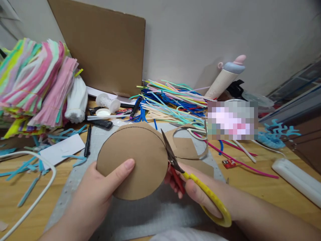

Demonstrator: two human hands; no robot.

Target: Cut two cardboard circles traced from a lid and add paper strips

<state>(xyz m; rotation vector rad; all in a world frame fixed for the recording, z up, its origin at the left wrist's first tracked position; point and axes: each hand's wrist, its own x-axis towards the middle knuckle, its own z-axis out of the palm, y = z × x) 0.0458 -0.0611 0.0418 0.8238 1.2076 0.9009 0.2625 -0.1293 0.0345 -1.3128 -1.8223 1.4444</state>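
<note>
My left hand [100, 187] grips a round piece of brown cardboard [132, 150], thumb flat on top and the other fingers hidden underneath. A dark line follows the disc's upper edge, with a strip of cardboard still attached beyond it. In my right hand [195, 190] is a pair of scissors [180, 167] with yellow and red handles. Their blades are parted at the disc's right edge, pointing up and away from me. Cardboard offcuts [185, 147] with curved cut-outs lie just behind the scissors on the grey cutting mat [160, 217].
Bundled pipe cleaners [37, 87] stand at left; loose ones [173, 103] pile up behind. A cardboard sheet [105, 47] leans on the wall. Around the mat are a black pen [87, 140], a white card [62, 150], a spool [107, 103], a white cable [54, 170] and a power strip [296, 180].
</note>
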